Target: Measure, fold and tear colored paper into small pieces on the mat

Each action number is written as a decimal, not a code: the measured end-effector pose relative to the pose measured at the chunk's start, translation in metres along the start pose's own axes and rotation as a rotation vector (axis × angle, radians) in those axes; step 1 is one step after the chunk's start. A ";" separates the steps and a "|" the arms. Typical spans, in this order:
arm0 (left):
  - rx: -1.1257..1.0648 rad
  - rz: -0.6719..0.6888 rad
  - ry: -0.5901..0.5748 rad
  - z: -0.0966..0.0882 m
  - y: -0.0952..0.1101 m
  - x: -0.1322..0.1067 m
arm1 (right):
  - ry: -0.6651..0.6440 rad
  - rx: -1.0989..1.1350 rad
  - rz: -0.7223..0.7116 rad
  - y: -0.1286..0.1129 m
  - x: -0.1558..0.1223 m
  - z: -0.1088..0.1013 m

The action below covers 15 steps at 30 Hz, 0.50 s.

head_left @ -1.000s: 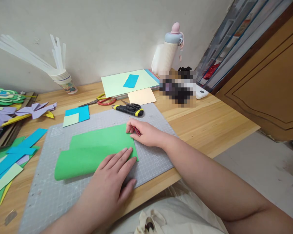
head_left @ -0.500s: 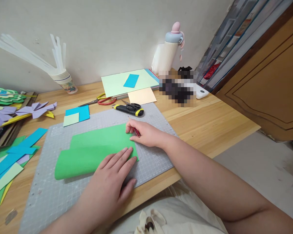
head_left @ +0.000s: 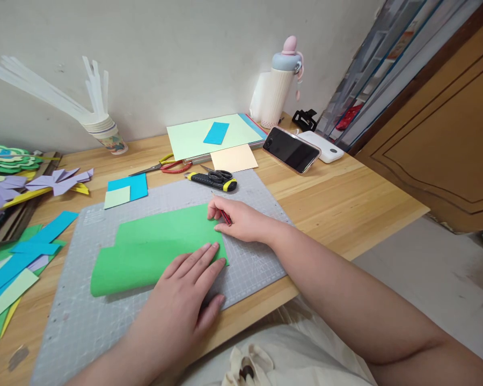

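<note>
Two bare hands rest at one sheet of green paper [head_left: 156, 233], which lies on a gray cutting mat [head_left: 84, 321] directly under and ahead of them. The left hand [head_left: 187, 289] is spread flat, palm down, fingers extended and gripping nothing; its fingertips press the sheet near its right-hand end. The near part of the sheet is turned over on itself, and its fold stands rounded to the left of this hand, uncreased; the flat pressure presumably keeps the springy layer from opening. The right hand [head_left: 241, 217], just beyond the left, is curled closed around a slim red-and-black pencil [head_left: 226, 217], mostly hidden by the fingers. Its knuckles sit on the sheet's right edge, probably to steady both tool and paper; whether the point touches anything cannot be told.

Just beyond the right hand lie a yellow-and-black utility knife [head_left: 209, 182] and small black scissors [head_left: 221, 175], perhaps placed there for easy reach. Farther left, larger scissors [head_left: 156, 167] with red and yellow handles lie on the wooden bench [head_left: 326, 203]. Colored paper strips [head_left: 36, 249] are heaped well left of the left hand, apparently kept off the working area.
</note>
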<state>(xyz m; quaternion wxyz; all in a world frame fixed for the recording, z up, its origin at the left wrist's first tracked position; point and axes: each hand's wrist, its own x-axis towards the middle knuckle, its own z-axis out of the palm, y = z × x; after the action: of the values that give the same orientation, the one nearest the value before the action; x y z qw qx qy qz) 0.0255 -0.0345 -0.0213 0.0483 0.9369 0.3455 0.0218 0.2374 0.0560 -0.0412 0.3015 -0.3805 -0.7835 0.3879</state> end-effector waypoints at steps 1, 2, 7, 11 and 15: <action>0.001 -0.001 -0.002 0.000 0.000 0.000 | 0.001 0.001 0.000 0.000 0.000 0.000; 0.001 0.000 -0.004 0.000 0.000 0.000 | 0.002 0.001 0.001 0.000 0.000 0.000; -0.009 0.001 0.005 0.001 0.000 0.000 | 0.003 0.003 0.005 0.001 0.000 0.001; -0.007 0.002 0.004 0.001 0.000 -0.001 | -0.001 0.002 0.006 0.001 0.000 0.001; -0.009 0.001 -0.002 0.002 0.000 -0.001 | -0.004 -0.004 0.000 0.001 0.000 0.000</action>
<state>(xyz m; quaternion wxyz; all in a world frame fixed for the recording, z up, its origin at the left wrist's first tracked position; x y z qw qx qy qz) 0.0245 -0.0351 -0.0234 0.0529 0.9369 0.3449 0.0225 0.2372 0.0565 -0.0421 0.2992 -0.3804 -0.7847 0.3873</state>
